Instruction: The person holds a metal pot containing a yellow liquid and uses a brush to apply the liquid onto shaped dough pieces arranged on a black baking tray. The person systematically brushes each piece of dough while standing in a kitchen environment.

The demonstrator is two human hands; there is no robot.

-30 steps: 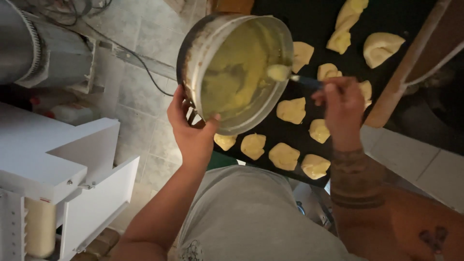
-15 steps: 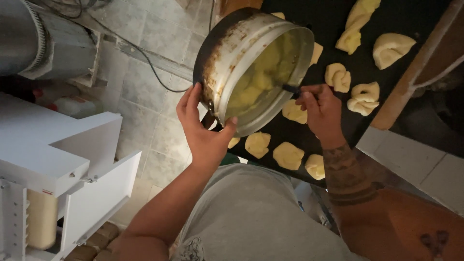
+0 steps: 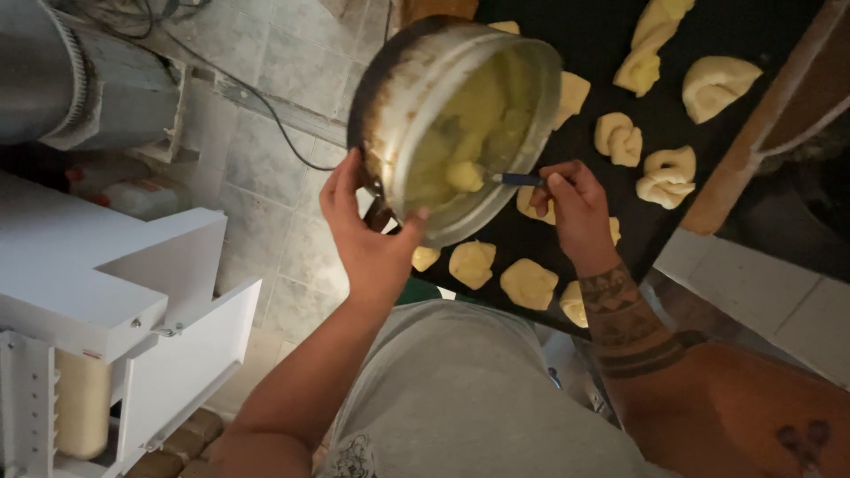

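The tilted metal pan (image 3: 452, 124) is clasped at its rim by the left hand (image 3: 367, 235) above the dark tray (image 3: 660, 97), while the spoon (image 3: 482, 177), pinched by the right hand (image 3: 571, 204), is best drawn steadily through the yellow filling (image 3: 469, 115).

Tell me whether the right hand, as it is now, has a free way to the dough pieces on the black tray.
Probably yes: the right hand hovers right over the dough pieces, but it grips a spoon dipped into the tilted metal pot.
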